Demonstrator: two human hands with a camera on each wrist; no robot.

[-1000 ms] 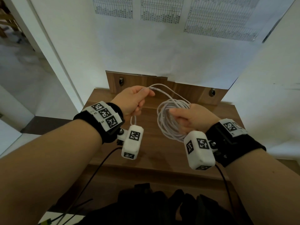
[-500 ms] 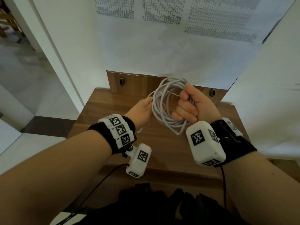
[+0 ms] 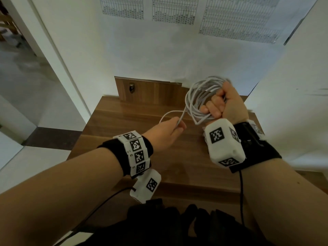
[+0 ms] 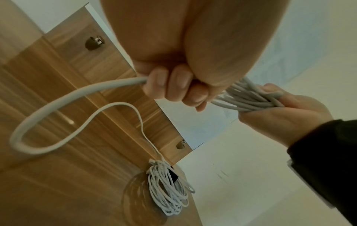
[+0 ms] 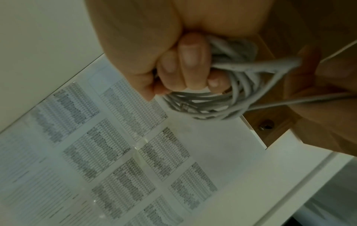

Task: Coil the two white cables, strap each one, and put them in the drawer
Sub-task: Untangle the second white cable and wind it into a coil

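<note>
My right hand (image 3: 215, 106) is raised over the back right of the wooden table (image 3: 113, 119) and grips a coil of white cable (image 3: 195, 96) in its fist; the right wrist view shows the fingers (image 5: 190, 67) curled round the coil's loops (image 5: 222, 97). Lower and to the left, my left hand (image 3: 177, 127) grips that cable's free tail (image 3: 169, 114), which arcs up to the coil. The left wrist view shows the tail (image 4: 48, 110) leaving my left hand (image 4: 173, 90). A second white coil (image 4: 168, 189) with a black strap (image 4: 173, 175) lies on the table.
A wooden back panel (image 3: 156, 93) with a metal knob (image 3: 131, 87) stands at the table's far edge. Printed sheets (image 3: 174, 9) hang on the white wall behind. White walls close in on both sides. Dark fabric (image 3: 177, 224) lies at the near edge.
My right hand has lifted the coil up and to the right. My left hand has moved from the coil toward me and down, drawing out a length of the tail.
</note>
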